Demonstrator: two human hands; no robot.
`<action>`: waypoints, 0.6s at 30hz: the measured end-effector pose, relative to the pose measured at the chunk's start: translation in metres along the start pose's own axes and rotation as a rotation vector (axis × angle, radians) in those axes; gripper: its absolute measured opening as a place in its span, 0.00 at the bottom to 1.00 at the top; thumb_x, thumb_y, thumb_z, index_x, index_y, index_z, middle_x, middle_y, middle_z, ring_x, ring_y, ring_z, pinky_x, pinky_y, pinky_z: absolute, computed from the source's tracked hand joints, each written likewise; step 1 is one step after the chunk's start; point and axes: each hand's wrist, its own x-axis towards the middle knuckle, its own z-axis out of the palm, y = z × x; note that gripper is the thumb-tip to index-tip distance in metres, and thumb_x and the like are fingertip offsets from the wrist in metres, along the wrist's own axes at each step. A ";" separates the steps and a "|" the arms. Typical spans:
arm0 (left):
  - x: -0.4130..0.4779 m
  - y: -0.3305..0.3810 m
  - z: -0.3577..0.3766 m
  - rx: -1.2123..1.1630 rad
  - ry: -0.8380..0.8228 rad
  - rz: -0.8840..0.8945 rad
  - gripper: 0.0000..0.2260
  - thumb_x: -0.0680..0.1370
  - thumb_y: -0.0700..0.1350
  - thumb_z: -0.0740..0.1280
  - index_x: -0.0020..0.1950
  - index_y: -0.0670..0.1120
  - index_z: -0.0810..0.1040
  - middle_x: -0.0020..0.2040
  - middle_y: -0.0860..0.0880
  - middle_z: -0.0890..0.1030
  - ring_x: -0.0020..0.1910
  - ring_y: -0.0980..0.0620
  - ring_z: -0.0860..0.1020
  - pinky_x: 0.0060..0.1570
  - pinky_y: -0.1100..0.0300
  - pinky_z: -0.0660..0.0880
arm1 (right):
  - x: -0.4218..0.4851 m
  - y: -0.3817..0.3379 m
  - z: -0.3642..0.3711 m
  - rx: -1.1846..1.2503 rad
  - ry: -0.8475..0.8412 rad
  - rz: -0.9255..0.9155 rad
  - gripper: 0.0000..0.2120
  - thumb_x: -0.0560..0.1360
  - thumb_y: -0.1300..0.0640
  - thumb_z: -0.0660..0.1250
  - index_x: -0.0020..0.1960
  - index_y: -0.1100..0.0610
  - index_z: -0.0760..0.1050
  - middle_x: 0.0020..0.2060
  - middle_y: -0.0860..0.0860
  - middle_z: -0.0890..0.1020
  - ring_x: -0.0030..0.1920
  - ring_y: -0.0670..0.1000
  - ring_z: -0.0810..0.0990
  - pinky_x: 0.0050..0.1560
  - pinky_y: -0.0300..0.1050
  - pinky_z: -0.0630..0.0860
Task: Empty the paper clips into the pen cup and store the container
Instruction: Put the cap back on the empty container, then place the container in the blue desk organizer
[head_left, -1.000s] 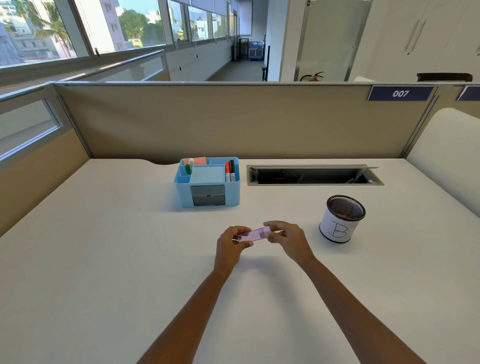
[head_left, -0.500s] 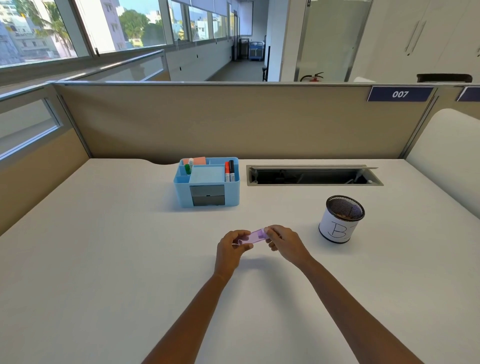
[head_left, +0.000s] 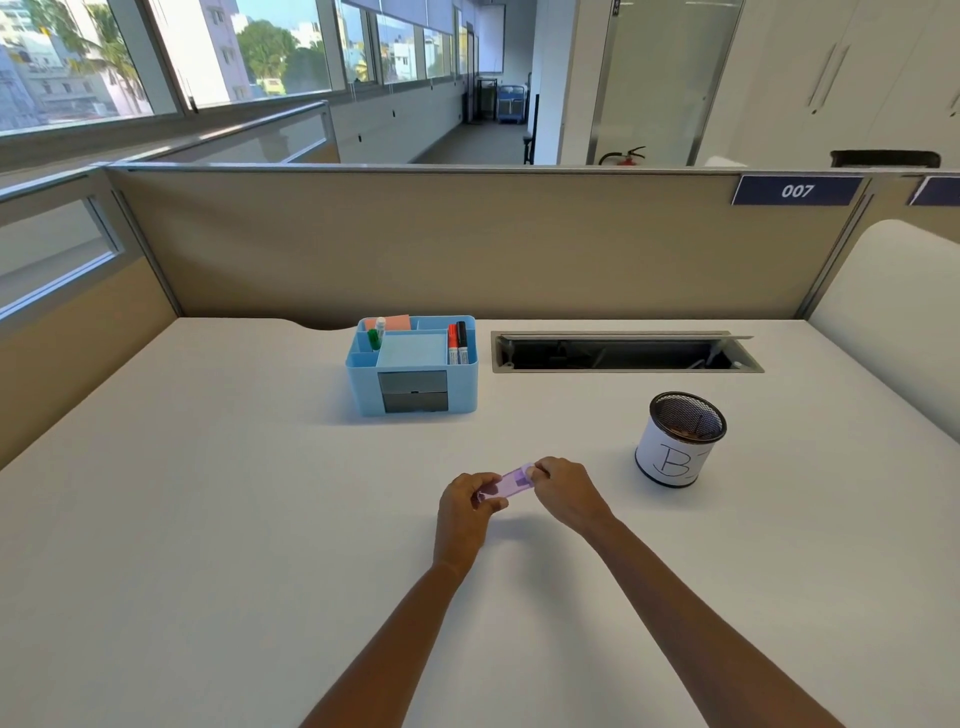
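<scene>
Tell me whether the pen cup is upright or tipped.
Upright. The pen cup stands on its base on the desk, mesh rim facing up, label letter B upright.

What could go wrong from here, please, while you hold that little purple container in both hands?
The purple container is pinched at its ends by the left hand and the right hand, apart from the pen cup. If it opens there, clips may scatter on the desk. The cup's mouth is narrow, so a hasty pour could miss.

Blue organizer (head_left: 413, 387) holding markers (head_left: 457, 344) beside a cable hatch (head_left: 626, 353).
</scene>
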 end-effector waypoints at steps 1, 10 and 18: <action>-0.001 0.000 0.001 -0.006 -0.004 -0.009 0.13 0.72 0.33 0.68 0.56 0.37 0.76 0.55 0.37 0.80 0.49 0.44 0.77 0.48 0.61 0.72 | 0.001 0.000 0.001 0.006 0.003 0.022 0.15 0.78 0.58 0.55 0.51 0.67 0.76 0.51 0.63 0.80 0.50 0.59 0.76 0.45 0.40 0.65; -0.001 0.004 0.007 -0.263 -0.008 -0.197 0.12 0.75 0.38 0.66 0.57 0.36 0.75 0.48 0.42 0.80 0.42 0.48 0.75 0.41 0.66 0.74 | -0.005 -0.007 0.004 0.673 -0.073 0.196 0.05 0.74 0.61 0.65 0.45 0.63 0.77 0.36 0.54 0.77 0.41 0.54 0.76 0.56 0.49 0.76; 0.000 0.011 0.014 -0.470 0.008 -0.276 0.13 0.77 0.37 0.61 0.62 0.37 0.72 0.53 0.44 0.78 0.47 0.45 0.77 0.34 0.75 0.76 | 0.000 -0.018 0.022 0.456 0.052 0.095 0.11 0.71 0.61 0.68 0.52 0.65 0.79 0.49 0.61 0.83 0.44 0.53 0.78 0.51 0.48 0.77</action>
